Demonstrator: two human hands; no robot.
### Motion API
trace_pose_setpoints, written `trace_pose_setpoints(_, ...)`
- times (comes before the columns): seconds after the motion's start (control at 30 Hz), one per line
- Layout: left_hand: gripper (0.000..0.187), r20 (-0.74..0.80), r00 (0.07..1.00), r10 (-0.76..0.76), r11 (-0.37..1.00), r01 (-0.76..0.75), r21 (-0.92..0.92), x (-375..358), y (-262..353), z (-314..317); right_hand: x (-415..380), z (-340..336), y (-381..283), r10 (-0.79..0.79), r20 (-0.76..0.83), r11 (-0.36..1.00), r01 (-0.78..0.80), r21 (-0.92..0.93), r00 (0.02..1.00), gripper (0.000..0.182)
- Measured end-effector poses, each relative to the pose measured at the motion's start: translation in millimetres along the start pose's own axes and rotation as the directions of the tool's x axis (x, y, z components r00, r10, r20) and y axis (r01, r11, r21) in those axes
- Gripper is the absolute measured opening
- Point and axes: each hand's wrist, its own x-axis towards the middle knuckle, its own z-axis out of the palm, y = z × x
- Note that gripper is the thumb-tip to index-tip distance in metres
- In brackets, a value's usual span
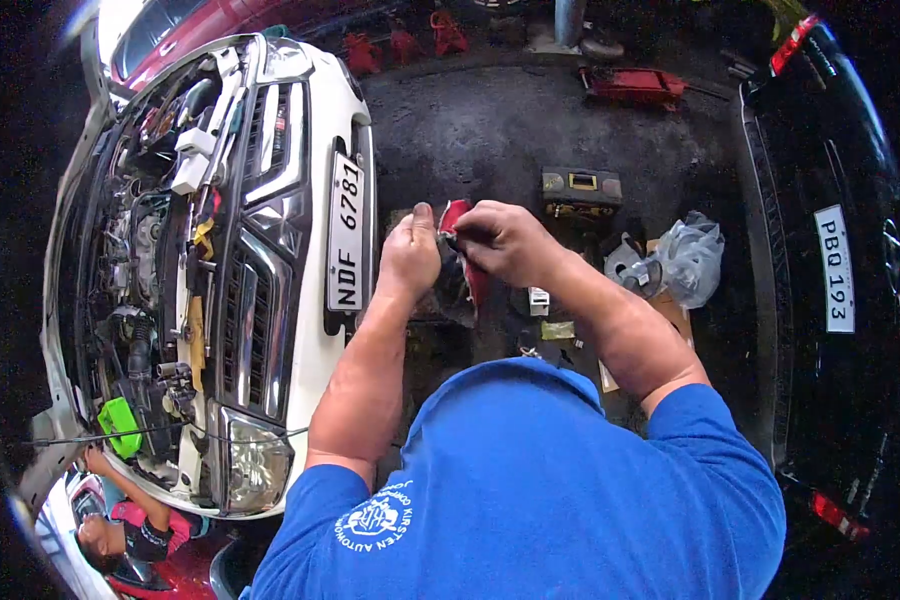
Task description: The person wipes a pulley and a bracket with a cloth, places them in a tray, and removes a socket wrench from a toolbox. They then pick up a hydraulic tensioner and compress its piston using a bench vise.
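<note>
My left hand is closed, thumb up, at the near edge of a red and dark cloth-like piece. From the other side my right hand pinches the same piece, its fingertips close to the left hand. A small dark bit shows between the two hands, too small and covered to name. The piece hangs in folds below the fingers, and part of it is hidden behind them. Both hands are just in front of the white car's bumper, apart from it.
On the left stands a white car with its engine bay open; a person reaches in. A black toolbox, a plastic bag and small boxes lie on the dark floor. A red floor jack is farther off; a black vehicle stands right.
</note>
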Motion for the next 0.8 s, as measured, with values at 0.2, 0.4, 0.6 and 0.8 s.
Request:
trace_pose_setpoints(0.2, 0.058, 0.281, 0.956, -0.084, 0.996, 0.092, -0.018, -1.1, -0.8, 11.7, -3.0, -15.0, 8.3, 0.052, 0.344, 0.997, -0.032, -0.063, 0.938, 0.019)
trace_pose_setpoints(0.4, 0.051, 0.116, 0.993, -0.023, 0.99, 0.006, 0.144, -8.7, 3.8, 18.2, -10.5, -10.9, 13.5, 0.41, 0.295, 0.85, -0.478, 0.219, 0.863, 0.021)
trace_pose_setpoints(0.6, 0.049, 0.193, 0.979, -0.065, 0.965, 0.111, -0.238, -2.2, -25.7, 23.9, -17.2, -25.7, 15.9, 0.392, 0.04, 0.784, -0.357, 0.508, 0.919, 0.011)
trace_pose_setpoints(0.8, 0.049, 0.283, 0.946, -0.159, 0.966, 0.208, -0.153, -11.3, -9.1, 21.0, -18.8, -34.2, 3.4, -0.122, 0.383, 0.986, 0.155, -0.059, 0.916, 0.021)
